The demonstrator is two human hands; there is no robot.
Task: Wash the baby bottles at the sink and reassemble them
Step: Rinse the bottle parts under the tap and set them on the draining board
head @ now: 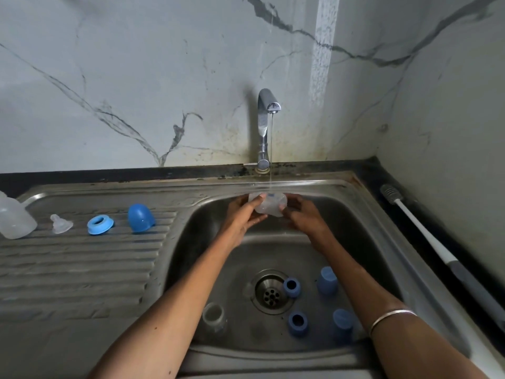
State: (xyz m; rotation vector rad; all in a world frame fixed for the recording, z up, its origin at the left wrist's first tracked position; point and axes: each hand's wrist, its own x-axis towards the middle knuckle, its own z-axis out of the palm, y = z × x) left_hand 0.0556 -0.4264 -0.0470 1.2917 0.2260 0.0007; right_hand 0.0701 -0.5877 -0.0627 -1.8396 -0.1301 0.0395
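The stainless-steel sink basin (207, 242) is filled by the work: a clear plastic baby bottle (269, 206) is held on its side under the thin stream from the chrome tap (266, 127). The bottle is clasped at one end by the fingers of the left hand (240, 220) and at the other by those of the right hand (303, 217), both sets curled round it.

The rinse would probably be done best if the bottle were turned slowly between the fingers and its mouth tipped toward the stream, so that the inside is flushed; a wet bottle is likely to slip, so a firm hold is advised.

Left of the fingers, on the ribbed steel draining board (82, 269), a second clear bottle (15, 218), a blue domed cap (140, 217), a blue screw ring (100, 225) and a clear silicone teat (60, 223) are laid out. Right of the fingers, a long white-handled bottle brush (426, 233) lies on the dark counter. Below the fingers, round the drain (271, 292), blue caps (327, 280), blue rings (291, 288) and a clear part (214, 317) of uncertain kind are waiting; nothing is seen between the fingers and the stream.
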